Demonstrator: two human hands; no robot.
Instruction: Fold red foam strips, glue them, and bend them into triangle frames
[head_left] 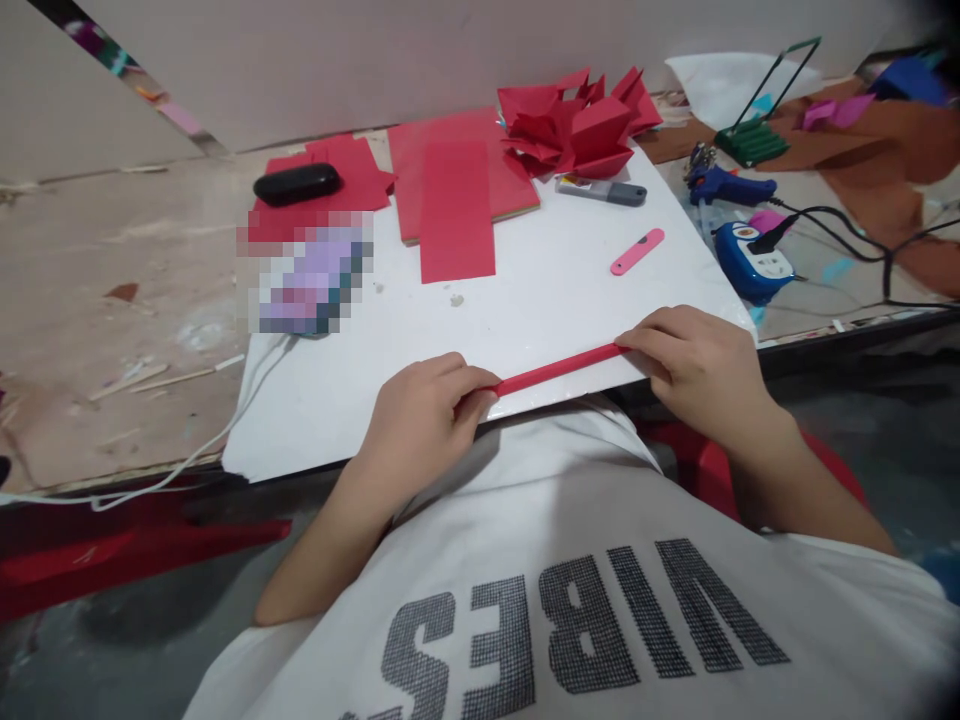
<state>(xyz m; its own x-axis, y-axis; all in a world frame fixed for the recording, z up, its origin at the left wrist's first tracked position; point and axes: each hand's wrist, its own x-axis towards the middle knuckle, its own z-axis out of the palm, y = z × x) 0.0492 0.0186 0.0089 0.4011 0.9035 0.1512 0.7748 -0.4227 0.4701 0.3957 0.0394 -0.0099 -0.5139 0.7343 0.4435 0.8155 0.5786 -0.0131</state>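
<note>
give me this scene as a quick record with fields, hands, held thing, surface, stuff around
left hand: pinching the left end of the narrow red strip
right hand: gripping its right end
held thing: narrow red strip, stretched between both hands near the board's near edge
surface: white board
board, far side: flat red sheet, folded red papers
board, right side: grey cutter, pink flat tool
off board, right: blue glue gun, blue power socket
unclear: pixelated object at left

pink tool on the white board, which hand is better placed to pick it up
Probably the right hand: it is nearer the pink tool, though both it and the left hand hold the red strip.
</note>
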